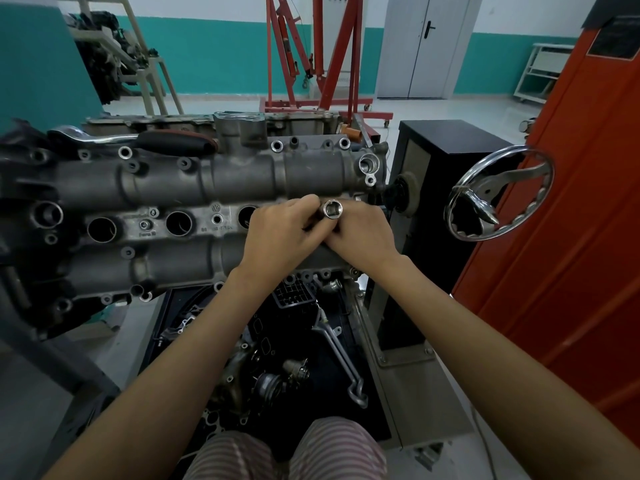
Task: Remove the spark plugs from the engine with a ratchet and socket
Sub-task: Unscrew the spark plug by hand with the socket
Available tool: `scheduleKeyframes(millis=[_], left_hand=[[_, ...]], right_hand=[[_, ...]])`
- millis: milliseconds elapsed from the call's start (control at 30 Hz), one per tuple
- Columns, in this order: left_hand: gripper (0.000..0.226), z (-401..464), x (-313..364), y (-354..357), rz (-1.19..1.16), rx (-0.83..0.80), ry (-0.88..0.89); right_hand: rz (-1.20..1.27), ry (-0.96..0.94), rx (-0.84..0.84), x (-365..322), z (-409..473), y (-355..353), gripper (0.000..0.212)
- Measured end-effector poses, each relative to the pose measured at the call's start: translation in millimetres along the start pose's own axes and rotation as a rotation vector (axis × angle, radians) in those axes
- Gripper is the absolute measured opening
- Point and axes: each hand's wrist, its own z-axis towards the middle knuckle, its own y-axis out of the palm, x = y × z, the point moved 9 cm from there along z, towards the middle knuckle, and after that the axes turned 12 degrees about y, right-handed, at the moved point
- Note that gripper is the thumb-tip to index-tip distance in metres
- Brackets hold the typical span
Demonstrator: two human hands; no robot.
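The grey engine head lies across the stand, with three open spark plug wells showing in its middle row. Over the right end of that row, my left hand and my right hand meet. Between them they hold a shiny steel socket, its open hex end facing up toward the camera. My left fingers curl around its near side and my right fingers wrap it from the right. What is below the socket is hidden by my hands. A ratchet with a black grip lies on the far side of the engine.
A chrome handwheel juts from the black stand column at right, beside an orange cabinet. Loose parts and a metal bracket lie in the tray below. A red engine crane stands behind.
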Motion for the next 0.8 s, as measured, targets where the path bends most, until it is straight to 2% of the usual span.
scheduleKeyframes(millis=[333,467,600,800], left_hand=[[0.030,1.4,7.4,-4.6,0.005,0.037,0.007],[0.033,0.5,4.8,-3.0,0.028,0.029,0.024],[0.037,-1.3,2.0,0.0,0.035,0.017,0.031],[0.033,-0.4,6.2,-2.3,0.038,0.056,0.060]], right_hand=[[-0.021,0.040,-0.068,6.0,2.0,8.5,0.020],[-0.081,0.036,-0.056,7.3,3.1,9.4,0.019],[-0.029,0.005,-0.014,2.7,1.6,2.6,0.019],[-0.007,0.012,-0.050,3.7,0.7,4.9,0.017]])
